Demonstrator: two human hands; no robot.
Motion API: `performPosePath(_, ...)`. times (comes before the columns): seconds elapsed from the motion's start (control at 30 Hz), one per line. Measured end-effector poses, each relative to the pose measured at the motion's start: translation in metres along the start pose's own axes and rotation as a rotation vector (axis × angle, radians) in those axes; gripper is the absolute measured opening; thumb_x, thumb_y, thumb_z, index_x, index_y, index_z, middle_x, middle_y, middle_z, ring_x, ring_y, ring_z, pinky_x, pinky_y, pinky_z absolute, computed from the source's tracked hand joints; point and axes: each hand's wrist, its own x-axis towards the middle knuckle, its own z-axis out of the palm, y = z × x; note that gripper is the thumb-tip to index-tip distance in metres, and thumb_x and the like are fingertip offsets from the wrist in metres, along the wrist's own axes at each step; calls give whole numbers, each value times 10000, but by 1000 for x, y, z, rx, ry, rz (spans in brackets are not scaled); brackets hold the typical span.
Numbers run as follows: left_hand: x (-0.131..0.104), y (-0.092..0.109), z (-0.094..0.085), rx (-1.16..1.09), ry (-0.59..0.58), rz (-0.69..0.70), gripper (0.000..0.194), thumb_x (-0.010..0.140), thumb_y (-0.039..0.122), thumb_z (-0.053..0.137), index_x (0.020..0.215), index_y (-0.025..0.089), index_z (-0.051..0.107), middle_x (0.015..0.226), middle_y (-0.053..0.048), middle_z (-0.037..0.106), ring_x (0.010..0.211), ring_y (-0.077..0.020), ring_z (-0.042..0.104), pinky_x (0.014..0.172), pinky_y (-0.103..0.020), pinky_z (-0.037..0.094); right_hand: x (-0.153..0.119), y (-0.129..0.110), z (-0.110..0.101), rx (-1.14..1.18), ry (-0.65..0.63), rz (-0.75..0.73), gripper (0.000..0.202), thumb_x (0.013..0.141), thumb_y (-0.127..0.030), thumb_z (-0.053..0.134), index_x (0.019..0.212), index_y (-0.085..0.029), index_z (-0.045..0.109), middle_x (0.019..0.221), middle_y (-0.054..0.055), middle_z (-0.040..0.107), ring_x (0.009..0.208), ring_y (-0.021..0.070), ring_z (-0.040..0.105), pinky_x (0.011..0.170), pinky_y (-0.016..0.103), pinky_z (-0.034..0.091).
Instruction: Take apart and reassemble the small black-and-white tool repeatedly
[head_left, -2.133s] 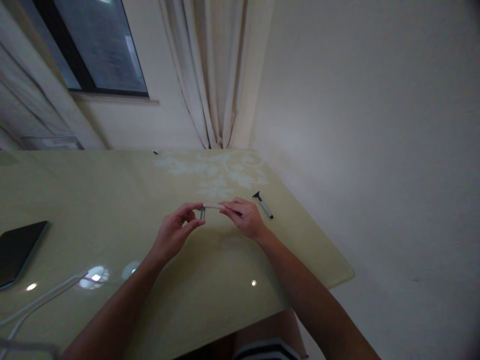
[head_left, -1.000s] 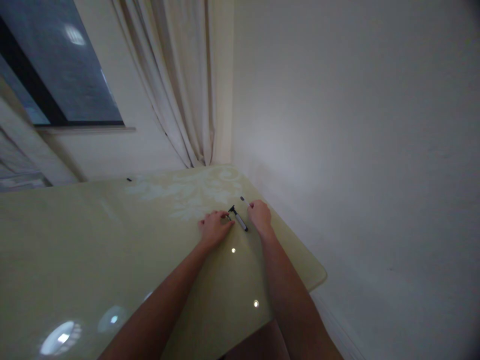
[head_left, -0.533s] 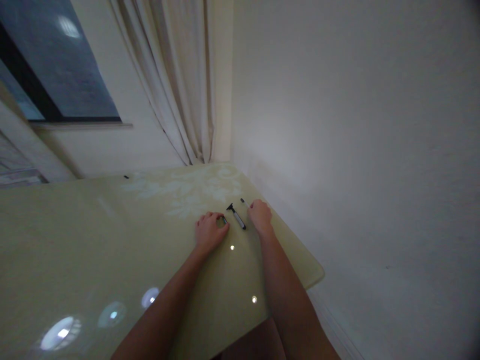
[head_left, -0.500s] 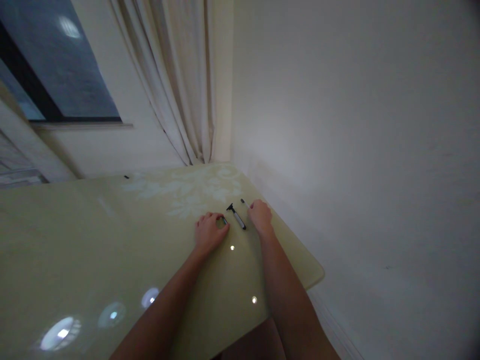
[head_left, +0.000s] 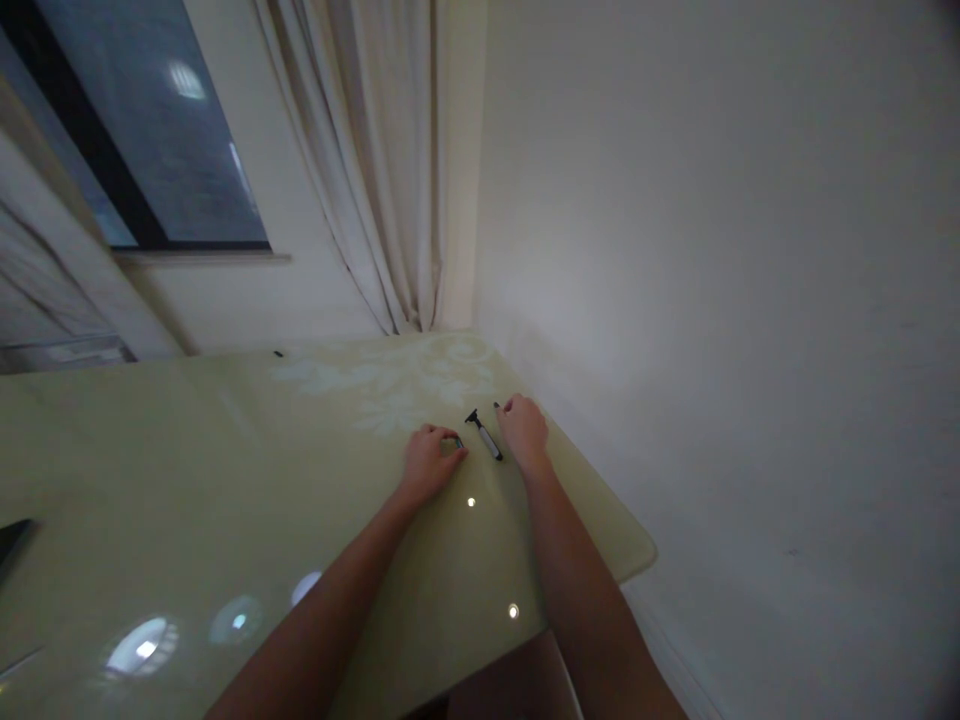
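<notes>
A razor (head_left: 489, 441) with a black head and a grey-and-black handle lies on the glossy table between my two hands. My left hand (head_left: 430, 464) rests on the table to its left, thumb and index finger curved round a small dark, slim object (head_left: 460, 443) held between their tips. On the razor's right, my right hand (head_left: 526, 432) is closed in a pinch on a slim stick with a dark tip (head_left: 496, 405). Only that tip shows past my fingers; the remainder is hidden by the hand.
The pale yellow table (head_left: 225, 480) meets a plain wall (head_left: 712, 300) on the right. A small black piece (head_left: 278, 353) lies near the far edge. A dark flat thing (head_left: 11, 540) enters at left. Curtains (head_left: 390, 180) hang behind the table.
The view has swung slightly left, bringing the dark flat thing into sight. My right hand is a little closer to the razor, and less of the slim stick shows. The razor lies still.
</notes>
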Motion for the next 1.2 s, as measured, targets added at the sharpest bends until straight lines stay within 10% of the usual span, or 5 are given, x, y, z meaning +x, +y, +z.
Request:
performPosePath(0.4,-56,-162,-117,229,142,-282,386,916,485,611,1188,271,781,1356,-125,693,1271,-401,615,1026,-588,484,-10,-10,20,-21,-145,-172,179,933,-303,676,1012,-170,766,1028,160,777,965,285,736,776,326,508)
performPosePath(0.6,-46,-166,-110,189,91,-257,419,904,510,608,1209,277,774,1344,-125,700,1242,-375,625,1031,-553,485,-23,-32,28,128,-188,-246,134,915,-274,710,970,-187,796,941,75,804,892,205,746,759,265,499)
performPosePath(0.97,-37,-193,-115,-2,94,-209,461,805,442,651,1157,171,774,1137,-134,752,1029,-281,711,963,-355,543,-70,-184,90,161,-275,-462,194,905,-342,705,1044,-208,722,1076,100,778,1005,249,716,823,318,511)
performPosePath(1.2,-33,-194,-113,-57,77,-237,428,783,429,701,1132,193,782,1126,-121,764,1022,-271,729,932,-352,562,-58,-155,72,104,-235,-433,340,976,-484,631,1112,-184,714,1102,128,759,1010,251,700,836,323,499)
